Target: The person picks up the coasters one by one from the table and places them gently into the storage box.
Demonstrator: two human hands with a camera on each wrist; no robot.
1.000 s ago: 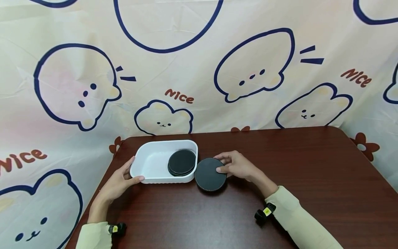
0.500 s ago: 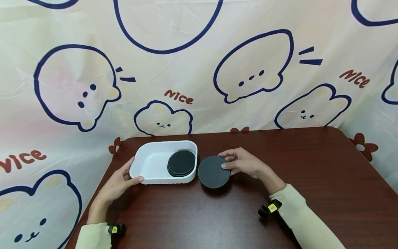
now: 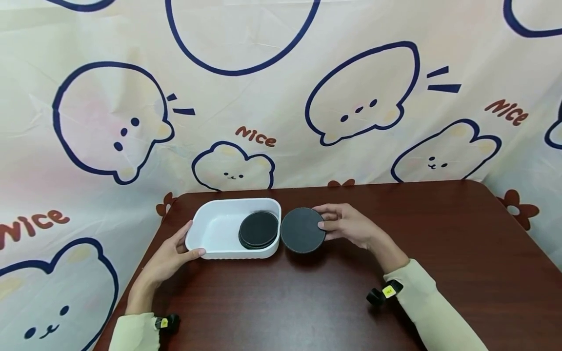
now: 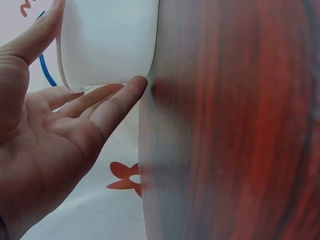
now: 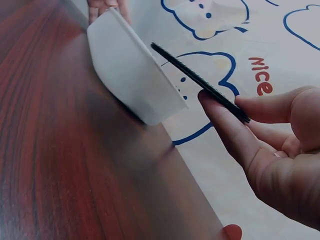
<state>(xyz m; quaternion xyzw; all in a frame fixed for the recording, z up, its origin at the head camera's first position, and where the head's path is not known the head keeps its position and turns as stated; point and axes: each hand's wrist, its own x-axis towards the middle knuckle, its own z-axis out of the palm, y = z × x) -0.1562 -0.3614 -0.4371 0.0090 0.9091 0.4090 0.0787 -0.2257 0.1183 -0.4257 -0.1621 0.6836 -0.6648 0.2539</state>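
Note:
My right hand (image 3: 351, 226) pinches a thin, round black coaster (image 3: 302, 230) by its right edge, thumb on top and fingers beneath. In the right wrist view the coaster (image 5: 195, 80) appears edge-on, tilted and raised off the table, just beside the white basin's wall (image 5: 127, 65). The shallow white basin (image 3: 215, 224) sits on the table left of it. Inside, at the basin's right end, lies a small stack of similar black coasters (image 3: 259, 229). My left hand (image 3: 164, 261) grips the basin's left end, thumb on the near side; part of its fingers is hidden behind the basin.
A dark reddish-brown wooden table (image 3: 281, 302) stretches beneath everything, its far edge just behind the basin. A pale cloth backdrop (image 3: 281, 107) printed with cartoon bears hangs behind it. Both sleeves carry a small black wrist camera.
My right hand has carried the coaster away from me and slightly right, over the table beside the basin. My left hand, the basin and the stack inside have stayed in place.

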